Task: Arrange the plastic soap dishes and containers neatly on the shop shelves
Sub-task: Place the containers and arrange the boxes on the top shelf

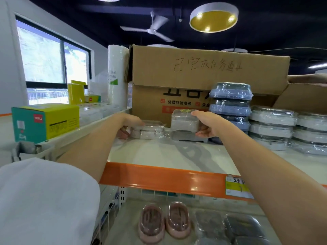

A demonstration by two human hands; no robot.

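Note:
On the top white shelf [177, 156], my left hand [130, 123] grips a flat, plastic-wrapped white soap dish [150, 130] from its left side, thumb below and fingers on top. My right hand [206, 123] holds a taller grey-white container [184, 121] by its right end; it sits on another grey dish [187, 137]. To the right stands a stack of blue-grey wrapped dishes [230, 105], then stacks of white wrapped dishes [272, 126]. On the lower shelf lie two pink oval soap dishes [164, 221] and dark wrapped containers [230, 227].
A large cardboard box [194, 75] stands right behind the dishes, with another box [304, 96] at the right. A white roll [117, 75] and green-yellow boxes [44, 121] occupy the adjoining left shelf. The shelf's orange front edge [159, 177] runs below my forearms.

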